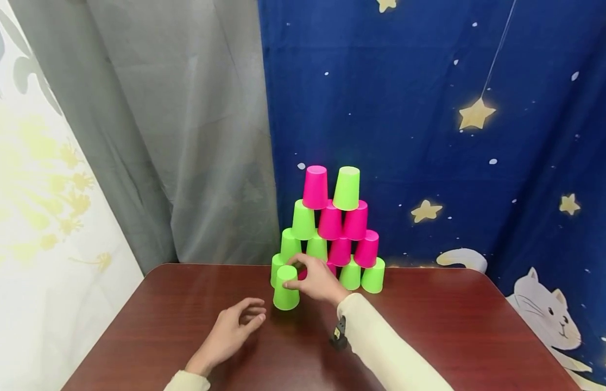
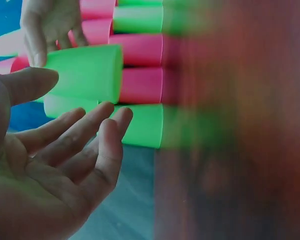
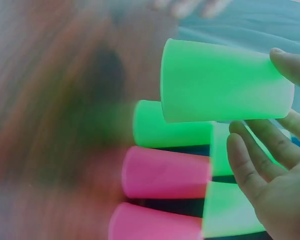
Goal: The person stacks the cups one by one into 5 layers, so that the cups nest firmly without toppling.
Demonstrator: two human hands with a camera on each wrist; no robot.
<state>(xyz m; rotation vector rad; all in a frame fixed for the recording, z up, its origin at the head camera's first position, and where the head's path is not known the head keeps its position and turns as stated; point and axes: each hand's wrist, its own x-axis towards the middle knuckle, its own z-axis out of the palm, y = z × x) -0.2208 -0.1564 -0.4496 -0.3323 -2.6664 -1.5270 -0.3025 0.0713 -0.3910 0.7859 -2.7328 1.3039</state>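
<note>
Upside down in front of the stack, a green cup is pinched near its closed end by my right hand. In the right wrist view the thumb lies on one side of this cup and fingers on the other. My left hand is to its left, fingers loosely bent and palm turned toward the cup, holding nothing. Behind stands a tiered stack of upturned green and pink cups, with a pink cup and a green cup side by side on top. The right hand hides part of the bottom row.
The stack stands near the back edge of the dark red-brown table. Behind the table hang a grey curtain and a blue curtain with stars and a cat. A dark band shows at my right wrist.
</note>
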